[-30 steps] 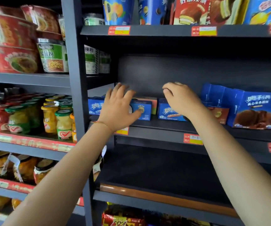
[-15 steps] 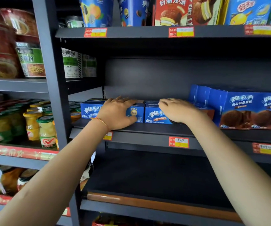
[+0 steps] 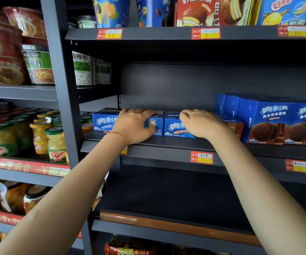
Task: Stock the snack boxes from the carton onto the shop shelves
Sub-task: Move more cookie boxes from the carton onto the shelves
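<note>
Dark metal shop shelf [image 3: 166, 144] carries two small blue cardboard snack boxes [image 3: 176, 126]; left hand [image 3: 132, 126] and right hand [image 3: 200, 124] each grasp one. Best square them flush, labels forward.

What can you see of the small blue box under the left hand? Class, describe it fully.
The blue box looks like printed card, with white lettering outlined in red and a round gold seal on its front. It stands upright at the left end of the shelf, front face outward, close against a second blue box on its right. The left hand lies over its top and front, fingers curled over the top edge, hiding its middle.
</note>
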`<state>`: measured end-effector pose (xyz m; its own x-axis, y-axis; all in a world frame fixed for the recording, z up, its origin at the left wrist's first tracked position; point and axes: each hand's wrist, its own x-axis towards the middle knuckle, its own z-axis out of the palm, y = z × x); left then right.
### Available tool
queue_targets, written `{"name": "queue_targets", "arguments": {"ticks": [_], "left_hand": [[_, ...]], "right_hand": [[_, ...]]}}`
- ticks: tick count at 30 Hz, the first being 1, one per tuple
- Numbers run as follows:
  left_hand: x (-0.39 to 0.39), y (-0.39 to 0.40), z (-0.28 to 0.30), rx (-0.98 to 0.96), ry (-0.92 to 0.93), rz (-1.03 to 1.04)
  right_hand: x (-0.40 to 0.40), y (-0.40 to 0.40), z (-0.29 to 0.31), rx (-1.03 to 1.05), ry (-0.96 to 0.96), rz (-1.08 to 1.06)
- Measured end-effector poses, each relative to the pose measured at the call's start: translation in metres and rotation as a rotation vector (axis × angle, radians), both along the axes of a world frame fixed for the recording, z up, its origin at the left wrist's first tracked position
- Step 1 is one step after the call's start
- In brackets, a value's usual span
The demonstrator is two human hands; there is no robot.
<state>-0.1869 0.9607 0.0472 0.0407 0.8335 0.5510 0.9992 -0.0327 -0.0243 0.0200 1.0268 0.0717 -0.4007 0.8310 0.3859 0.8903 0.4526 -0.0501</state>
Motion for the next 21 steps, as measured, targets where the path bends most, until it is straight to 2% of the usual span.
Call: {"name": "queue_targets", "arguments": {"ticks": [4,6,7,9,12,14,16,18,21], "left_hand": [[-0.003,0.003,-0.002,-0.002,0.007,-0.005],[-0.003,0.000,-0.002,0.004,-0.027,-0.048],[-0.003,-0.006,-0.002,0.056,-0.048,-0.087],[-0.004,-0.027,-0.006,0.277,-0.124,-0.198],[-0.016,-0.080,-0.038,0.587,-0.386,-0.320],[-0.030,-0.119,-0.079,0.603,-0.572,-0.280],[-0.055,-0.147,-0.132,0.532,-0.719,-0.159],[-0.091,-0.168,-0.196,0.420,-0.858,0.055],[-0.143,-0.208,-0.293,0.206,-0.985,0.383]], "right_hand": [[0.000,-0.001,-0.005,0.115,-0.029,0.033],[-0.003,-0.006,-0.009,0.252,0.065,0.109],[-0.007,-0.012,-0.012,0.331,0.160,0.173],[-0.021,-0.034,-0.020,0.462,0.392,0.364],[-0.052,-0.087,-0.046,0.499,0.637,0.621],[-0.082,-0.122,-0.077,0.373,0.672,0.805],[-0.119,-0.145,-0.122,0.164,0.620,0.953],[-0.164,-0.155,-0.179,-0.068,0.519,0.969],[-0.226,-0.159,-0.275,-0.392,0.354,0.857]]}}
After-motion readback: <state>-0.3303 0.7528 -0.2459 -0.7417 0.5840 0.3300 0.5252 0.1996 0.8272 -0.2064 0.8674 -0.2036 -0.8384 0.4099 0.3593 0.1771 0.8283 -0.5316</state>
